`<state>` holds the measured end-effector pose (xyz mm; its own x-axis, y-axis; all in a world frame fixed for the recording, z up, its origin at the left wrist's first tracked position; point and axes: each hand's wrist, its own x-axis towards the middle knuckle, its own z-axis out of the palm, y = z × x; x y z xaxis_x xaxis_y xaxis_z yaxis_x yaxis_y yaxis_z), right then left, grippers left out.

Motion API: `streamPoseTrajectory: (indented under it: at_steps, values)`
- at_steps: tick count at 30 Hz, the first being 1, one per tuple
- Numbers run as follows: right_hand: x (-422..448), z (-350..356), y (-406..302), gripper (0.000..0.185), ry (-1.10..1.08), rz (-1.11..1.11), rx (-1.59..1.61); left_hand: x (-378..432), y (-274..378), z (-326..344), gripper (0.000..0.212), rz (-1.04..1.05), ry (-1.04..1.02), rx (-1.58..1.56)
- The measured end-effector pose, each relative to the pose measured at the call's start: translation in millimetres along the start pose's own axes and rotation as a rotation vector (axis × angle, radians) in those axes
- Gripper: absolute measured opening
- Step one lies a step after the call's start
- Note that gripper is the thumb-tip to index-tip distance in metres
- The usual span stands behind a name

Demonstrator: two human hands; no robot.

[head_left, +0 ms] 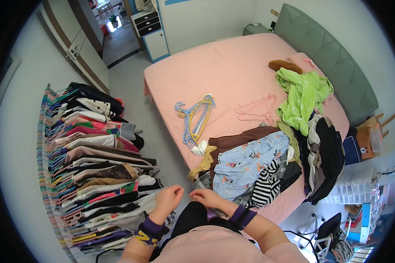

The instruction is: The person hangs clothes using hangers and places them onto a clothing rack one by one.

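My left hand (pixel 170 197) is raised over my lap, fingers curled together, with nothing visible in it. Close to its right, my right hand (pixel 206 198) is bent at the wrist, its fingers loosely drawn together near my knee; no held thing shows. Beyond my right hand, light blue printed pajamas (pixel 247 161) lie on the bed, with a black-and-white striped garment (pixel 266 185) and a brown garment (pixel 240 138) beside them. A bunch of blue and yellow hangers (pixel 197 118) rests farther up the bed, left of several pink hangers (pixel 258 110).
At the left, a long rack (pixel 44 157) bears many hung clothes. The pink-covered bed (pixel 204 72) holds a green fleece garment (pixel 299 95) and dark clothes (pixel 329 157) near the headboard (pixel 329 59). A desk chair (pixel 329 230) stands at the lower right.
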<state>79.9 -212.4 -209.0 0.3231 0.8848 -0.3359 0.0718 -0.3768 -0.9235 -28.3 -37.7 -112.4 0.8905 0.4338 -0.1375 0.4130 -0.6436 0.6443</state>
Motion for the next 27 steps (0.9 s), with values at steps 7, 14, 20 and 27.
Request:
streamPoseTrajectory:
  at_steps: [7,14,20,27]
  values:
    - [37.3,-75.0,37.3,0.02,0.094,0.139,0.104,133.2,-28.7,69.6,0.021,-0.082,-0.209,-0.186]
    - [125.0,-124.9,90.4,0.022,0.158,0.256,0.149,261.3,-101.1,152.1,0.03,-0.222,-0.152,-0.259]
    - [213.9,-160.0,134.5,0.024,0.278,0.301,0.135,340.7,-163.4,195.1,0.034,-0.377,-0.024,-0.18]
    - [285.2,-183.1,167.8,0.035,0.328,0.359,0.133,374.8,-172.3,209.4,0.017,-0.464,-0.101,0.023]
